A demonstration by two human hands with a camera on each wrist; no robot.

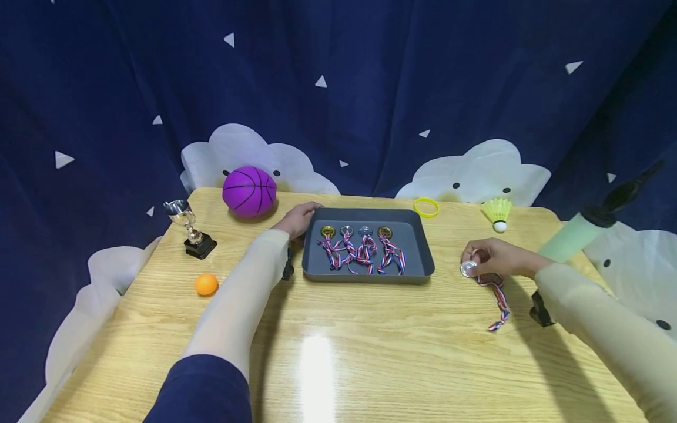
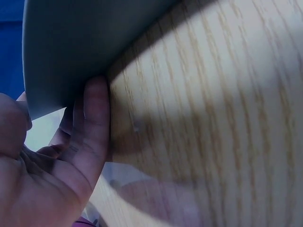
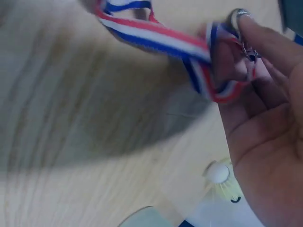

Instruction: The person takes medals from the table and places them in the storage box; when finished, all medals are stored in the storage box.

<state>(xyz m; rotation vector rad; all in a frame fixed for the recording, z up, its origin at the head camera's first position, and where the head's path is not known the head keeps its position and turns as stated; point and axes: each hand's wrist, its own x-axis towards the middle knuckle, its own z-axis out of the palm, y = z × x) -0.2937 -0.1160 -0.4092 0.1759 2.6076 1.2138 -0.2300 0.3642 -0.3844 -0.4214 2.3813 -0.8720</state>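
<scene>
My left hand (image 1: pixel 297 220) grips the grey tray (image 1: pixel 370 279) at its far left corner. In the left wrist view, the tray's wall (image 2: pixel 66 52) passes between the thumb and the fingers (image 2: pixel 96 109). Inside the tray, several gold, silver and bronze-looking medals lie in a row, their striped ribbons (image 1: pixel 391 258) toward the near side. To the right of the tray, my right hand (image 1: pixel 494 258) pinches a silver medal (image 1: pixel 468 269) between thumb and fingers. Its red, white and blue ribbon (image 3: pixel 156 35) trails down toward the table.
A trophy (image 1: pixel 193 229), an orange ball (image 1: pixel 206 284) and a purple basketball (image 1: pixel 249 191) are on the left. Behind and right are a yellow wristband (image 1: pixel 426 207), a shuttlecock (image 1: pixel 498 214) and a pale green bottle (image 1: pixel 573 236), partly behind the right arm.
</scene>
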